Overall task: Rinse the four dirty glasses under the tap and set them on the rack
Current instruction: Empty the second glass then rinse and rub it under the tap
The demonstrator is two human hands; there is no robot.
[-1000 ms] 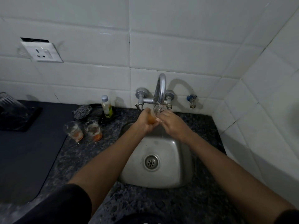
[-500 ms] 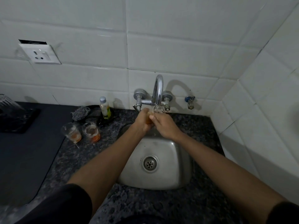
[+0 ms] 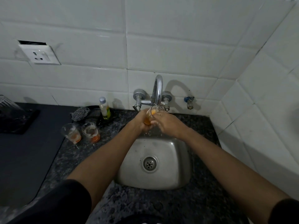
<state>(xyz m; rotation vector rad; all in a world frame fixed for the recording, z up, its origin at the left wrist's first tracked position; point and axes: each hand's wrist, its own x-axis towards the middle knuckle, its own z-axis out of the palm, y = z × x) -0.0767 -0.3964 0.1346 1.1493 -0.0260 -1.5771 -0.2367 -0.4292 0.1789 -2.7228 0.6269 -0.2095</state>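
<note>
Head view is showing you holding a glass [image 3: 151, 116] right under the spout of the tap [image 3: 157, 90], above the back edge of the steel sink [image 3: 174, 159]. Your left hand [image 3: 140, 121] is wrapping its fingers [image 3: 145, 113] round the glass body, which is tilting and showing an orange tint inside. Your right hand [image 3: 168, 122] is meeting it from the other side, its fingers curling against the glass near the base; whether they are gripping or only rubbing is hard to judge at this angle. Drops are falling below both hands into the sink.

Two more dirty glasses are standing upright on the speckled desk [image 3: 145, 206] to the left of the sink, just beside each other: the left dirty glass [image 3: 71, 133] and the right dirty glass [image 3: 91, 132], each carrying orange residue at the bottom. Behind them a small bottle [image 3: 105, 109] is standing near the wall, with a scrubber [image 3: 80, 113] lying beside it. At the far left edge a dark rack [image 3: 17, 122] is sitting on the dark mat, with what looks like a clear glass [image 3: 8, 105] on it.
</note>
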